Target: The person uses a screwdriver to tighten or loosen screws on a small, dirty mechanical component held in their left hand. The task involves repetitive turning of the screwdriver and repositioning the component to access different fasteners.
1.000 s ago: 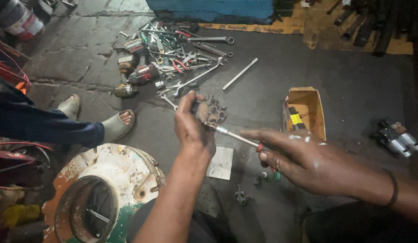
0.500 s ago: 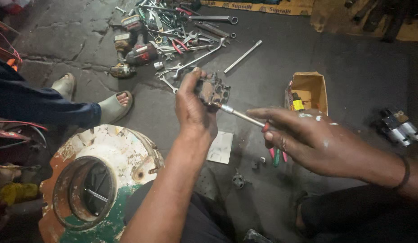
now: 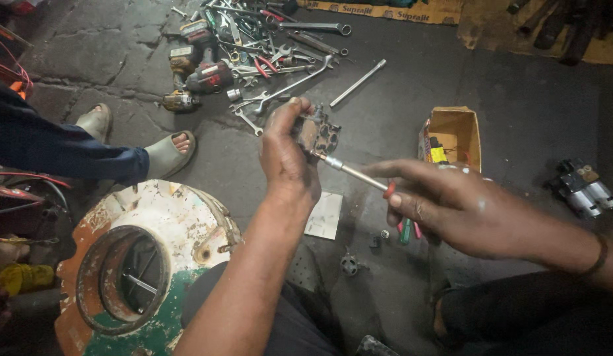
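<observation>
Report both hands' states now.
Left hand: closed around small grimy metal engine part.
Right hand: closed on red-handled steel screwdriver.

A metal part (image 3: 317,134) is being held at centre by the left hand (image 3: 288,158); a screwdriver (image 3: 356,175) is being pressed in from 4 o'clock. Tools (image 3: 253,46) are lying at 11 o'clock, a box (image 3: 455,135) at 3 o'clock, a drum (image 3: 145,264) at 8 o'clock.
</observation>
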A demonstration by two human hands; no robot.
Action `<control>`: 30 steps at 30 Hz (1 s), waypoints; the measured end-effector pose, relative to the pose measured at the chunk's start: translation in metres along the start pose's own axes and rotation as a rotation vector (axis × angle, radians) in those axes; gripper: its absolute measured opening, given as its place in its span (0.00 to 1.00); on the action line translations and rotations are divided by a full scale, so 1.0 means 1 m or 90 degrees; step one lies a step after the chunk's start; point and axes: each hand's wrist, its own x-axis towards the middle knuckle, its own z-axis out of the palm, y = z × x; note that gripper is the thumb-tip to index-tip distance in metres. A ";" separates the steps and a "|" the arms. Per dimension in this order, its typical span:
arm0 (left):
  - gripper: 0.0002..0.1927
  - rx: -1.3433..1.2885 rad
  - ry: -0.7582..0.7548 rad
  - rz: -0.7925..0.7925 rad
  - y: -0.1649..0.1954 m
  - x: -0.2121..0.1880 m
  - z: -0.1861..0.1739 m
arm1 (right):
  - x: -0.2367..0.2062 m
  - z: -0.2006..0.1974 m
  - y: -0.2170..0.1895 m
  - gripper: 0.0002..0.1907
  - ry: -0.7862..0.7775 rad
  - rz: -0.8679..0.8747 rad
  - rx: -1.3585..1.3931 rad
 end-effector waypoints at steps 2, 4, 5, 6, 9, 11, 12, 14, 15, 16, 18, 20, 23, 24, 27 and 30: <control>0.08 0.016 -0.024 0.057 0.000 -0.001 0.001 | 0.001 -0.003 0.003 0.28 -0.025 -0.061 0.111; 0.09 0.052 -0.013 0.079 -0.001 -0.003 0.001 | 0.003 -0.006 0.007 0.29 -0.056 0.033 0.178; 0.09 0.071 -0.007 0.089 -0.001 -0.004 0.001 | 0.004 -0.007 0.010 0.29 -0.071 0.079 0.211; 0.09 0.074 -0.016 0.103 -0.001 -0.005 0.002 | 0.005 -0.008 0.012 0.27 -0.128 -0.002 0.304; 0.08 0.092 -0.034 0.129 -0.002 -0.008 0.002 | 0.006 -0.009 0.019 0.24 -0.228 -0.115 0.489; 0.08 0.112 -0.035 0.128 -0.002 -0.008 0.001 | 0.007 -0.009 0.020 0.23 -0.198 -0.010 0.488; 0.08 0.108 -0.032 0.128 -0.003 -0.008 0.000 | 0.007 -0.009 0.020 0.23 -0.189 0.005 0.480; 0.07 0.100 -0.026 0.128 -0.007 -0.007 -0.001 | 0.005 -0.008 0.016 0.24 -0.170 0.034 0.464; 0.07 0.098 -0.040 0.143 -0.009 -0.007 -0.002 | 0.005 -0.007 0.014 0.25 -0.167 0.050 0.451; 0.07 0.096 -0.054 0.159 -0.012 -0.006 -0.003 | 0.005 -0.007 0.011 0.25 -0.164 0.066 0.437; 0.07 0.110 -0.072 0.197 -0.017 -0.004 -0.005 | 0.004 -0.007 0.005 0.27 -0.133 0.089 0.358; 0.07 0.143 -0.077 0.238 -0.023 -0.001 -0.006 | 0.003 -0.006 0.002 0.28 -0.079 0.103 0.226; 0.09 0.146 -0.039 0.174 -0.029 0.000 -0.006 | 0.004 -0.007 0.000 0.29 -0.055 0.067 0.134; 0.09 0.139 -0.036 0.178 -0.031 0.001 -0.006 | 0.004 -0.007 0.000 0.29 -0.045 0.028 0.098; 0.10 0.135 -0.023 0.180 -0.034 -0.001 -0.004 | 0.003 -0.003 0.003 0.27 0.002 -0.014 -0.064; 0.11 0.225 0.017 0.192 -0.034 -0.004 -0.002 | -0.002 0.005 0.003 0.27 0.065 0.038 -0.311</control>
